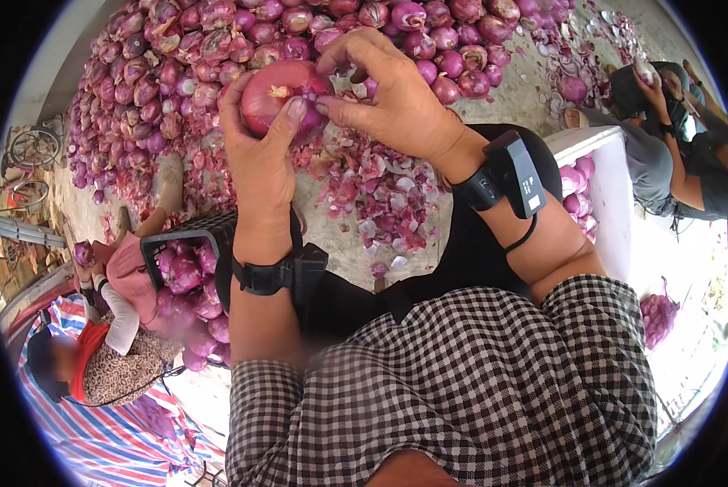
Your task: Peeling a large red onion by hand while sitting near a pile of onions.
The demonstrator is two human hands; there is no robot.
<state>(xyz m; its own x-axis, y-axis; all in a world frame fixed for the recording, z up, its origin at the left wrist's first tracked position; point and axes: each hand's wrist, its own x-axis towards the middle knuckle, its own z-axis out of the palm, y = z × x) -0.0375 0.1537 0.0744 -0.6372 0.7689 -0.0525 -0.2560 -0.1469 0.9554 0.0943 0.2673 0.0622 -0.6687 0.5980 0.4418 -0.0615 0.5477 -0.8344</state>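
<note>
A person's left hand (258, 154) is wrapped tightly around a red onion (281, 96), thumb pressed on its near side. The right hand (388, 89) pinches the onion's papery skin at its right edge. Beyond the held onion lies a large heap of red onions (218, 49); below the grip are scattered peels (380, 195) and a black crate (187, 235) holding onions.

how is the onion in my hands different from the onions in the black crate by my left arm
The onion in your hands is held up, gripped by your left hand and picked at by your right hand; the onions in the black crate lie piled, untouched. Yours looks larger, being nearer the camera. Both are red-purple.
</note>
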